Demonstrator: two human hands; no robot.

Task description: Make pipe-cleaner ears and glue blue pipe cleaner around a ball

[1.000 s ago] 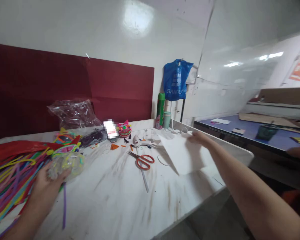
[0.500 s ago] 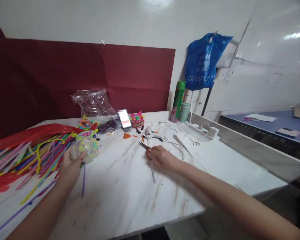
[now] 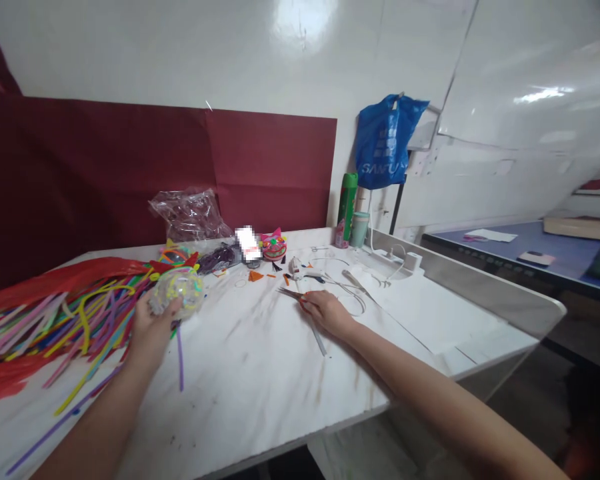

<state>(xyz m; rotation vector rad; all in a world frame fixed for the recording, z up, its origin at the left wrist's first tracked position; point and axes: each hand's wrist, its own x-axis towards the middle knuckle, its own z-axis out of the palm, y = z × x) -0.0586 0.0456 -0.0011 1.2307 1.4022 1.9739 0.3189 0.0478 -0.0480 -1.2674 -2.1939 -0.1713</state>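
- Fingers of the left hand (image 3: 153, 327), wrist lifted off the bench (image 3: 260, 380), grip closed around a clear bead-filled ball (image 3: 180, 293) beside the pipe cleaners (image 3: 80, 320)
- Right hand (image 3: 327, 312), arm outstretched, lies palm down over the scissors (image 3: 289, 293) handles; grip cannot be told

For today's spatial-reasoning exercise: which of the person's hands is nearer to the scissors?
Right. The right hand covers the handles of the scissors; the left hand is far off to their left, holding a clear ball.

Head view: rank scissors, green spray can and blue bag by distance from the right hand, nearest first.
1. Scissors: on the table, handles under the right hand.
2. Green spray can: back of the table, by the wall.
3. Blue bag: hanging above the can.
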